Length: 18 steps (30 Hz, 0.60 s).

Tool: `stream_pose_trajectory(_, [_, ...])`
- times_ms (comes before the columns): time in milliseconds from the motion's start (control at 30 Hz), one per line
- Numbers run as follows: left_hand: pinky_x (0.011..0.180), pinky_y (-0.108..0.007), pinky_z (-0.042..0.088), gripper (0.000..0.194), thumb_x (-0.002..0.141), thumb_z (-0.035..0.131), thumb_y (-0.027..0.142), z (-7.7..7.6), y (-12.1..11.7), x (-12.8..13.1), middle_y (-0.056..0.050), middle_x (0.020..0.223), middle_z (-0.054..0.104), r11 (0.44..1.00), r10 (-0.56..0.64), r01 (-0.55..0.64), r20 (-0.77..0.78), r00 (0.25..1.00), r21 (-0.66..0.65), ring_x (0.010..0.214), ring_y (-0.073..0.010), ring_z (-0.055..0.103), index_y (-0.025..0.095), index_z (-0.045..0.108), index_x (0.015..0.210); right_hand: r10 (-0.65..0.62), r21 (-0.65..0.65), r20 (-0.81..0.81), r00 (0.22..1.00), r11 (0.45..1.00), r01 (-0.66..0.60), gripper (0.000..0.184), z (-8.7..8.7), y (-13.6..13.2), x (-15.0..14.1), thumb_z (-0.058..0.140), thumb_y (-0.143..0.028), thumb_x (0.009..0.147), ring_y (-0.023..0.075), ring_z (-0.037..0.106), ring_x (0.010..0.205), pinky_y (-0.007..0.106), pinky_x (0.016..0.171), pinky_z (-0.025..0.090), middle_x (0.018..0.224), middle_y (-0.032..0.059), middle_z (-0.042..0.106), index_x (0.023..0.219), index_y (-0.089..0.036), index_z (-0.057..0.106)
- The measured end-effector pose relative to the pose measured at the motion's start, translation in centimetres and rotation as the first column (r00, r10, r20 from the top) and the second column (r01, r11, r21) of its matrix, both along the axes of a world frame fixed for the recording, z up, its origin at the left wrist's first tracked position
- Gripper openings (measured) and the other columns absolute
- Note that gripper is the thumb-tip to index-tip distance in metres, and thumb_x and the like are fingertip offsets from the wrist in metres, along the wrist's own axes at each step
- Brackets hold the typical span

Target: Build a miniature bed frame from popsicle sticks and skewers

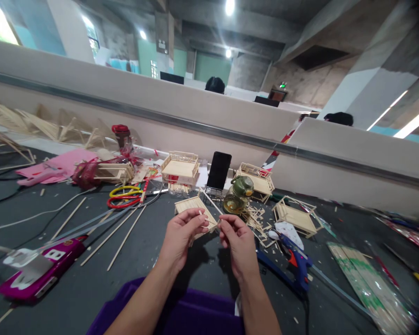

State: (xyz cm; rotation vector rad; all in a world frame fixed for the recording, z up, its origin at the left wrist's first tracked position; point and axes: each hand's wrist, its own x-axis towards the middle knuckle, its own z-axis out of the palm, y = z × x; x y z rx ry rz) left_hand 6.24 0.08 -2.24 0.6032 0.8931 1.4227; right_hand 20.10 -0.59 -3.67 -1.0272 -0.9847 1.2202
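My left hand (185,232) is closed in a pinch, with a short pale bit of wooden stick showing at its fingertips. My right hand (238,237), also closed, pinches the near end of a thin wooden stick (211,201) that slants up and left. Just behind both hands lies a small slatted wooden panel (188,207), partly hidden by the fingers. Whether either hand touches the panel, I cannot tell. To the right of my right hand rests a blue hot glue gun (300,265) with an orange trigger.
Small stick-built models (180,167) stand along the partition, beside a propped phone (219,170) and a green-lidded jar (239,193). Scissors (125,197) and a purple power strip (45,267) lie left. Bundled sticks in plastic (366,284) lie right. Heads show beyond the partition.
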Motion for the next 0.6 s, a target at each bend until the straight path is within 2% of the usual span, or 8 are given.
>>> stream_pose_trajectory(167, [0.06, -0.02, 0.056, 0.034, 0.058, 0.085, 0.021, -0.03, 0.15, -0.07, -0.003, 0.075, 0.071, 0.999, 0.044, -0.043, 0.052, 0.998, -0.026, 0.063, -0.0116, 0.067, 0.012, 0.07, 0.087, 0.115, -0.081, -0.022, 0.993, 0.99, -0.116, 0.028, 0.12, -0.21, -0.28, 0.076, -0.041, 0.072, 0.0049, 0.041, 0.048, 0.014, 0.038, 0.029, 0.061, -0.0044, 0.051, 0.083, -0.016, 0.067])
stream_pose_trajectory(400, [0.06, -0.022, 0.054, 0.028, 0.062, 0.083, 0.027, -0.39, -0.33, 0.42, -0.004, 0.074, 0.07, 0.991, -0.114, 0.121, -0.122, 0.986, 0.058, 0.065, -0.0131, 0.064, 0.013, 0.072, 0.084, 0.006, -0.073, -0.213, 0.977, 0.997, -0.022, 0.028, 0.35, -0.19, -0.55, 0.08, -0.038, 0.068, 0.0046, 0.034, 0.047, 0.014, 0.038, 0.024, 0.056, -0.0059, 0.048, 0.078, -0.016, 0.067])
stream_pose_trajectory(500, [0.058, -0.021, 0.051, 0.026, 0.064, 0.082, 0.028, -0.44, -0.43, 0.6, -0.004, 0.07, 0.069, 0.974, -0.197, 0.215, -0.205, 0.959, 0.074, 0.063, -0.0126, 0.062, 0.013, 0.073, 0.082, -0.007, -0.038, -0.139, 0.99, 0.999, 0.001, 0.027, 0.3, -0.1, -0.34, 0.078, -0.04, 0.07, 0.0052, 0.035, 0.046, 0.016, 0.039, 0.024, 0.056, -0.0053, 0.05, 0.078, -0.016, 0.067])
stream_pose_trajectory(600, [0.057, -0.021, 0.05, 0.027, 0.065, 0.081, 0.03, -0.51, -0.42, 0.67, -0.005, 0.071, 0.07, 0.959, -0.254, 0.278, -0.254, 0.933, 0.063, 0.063, -0.0132, 0.062, 0.012, 0.073, 0.083, -0.02, 0.021, 0.032, 0.999, 1.0, 0.019, 0.025, 0.16, -0.06, 0.0, 0.074, -0.04, 0.075, 0.0059, 0.036, 0.044, 0.019, 0.041, 0.026, 0.056, -0.0047, 0.053, 0.08, -0.016, 0.068])
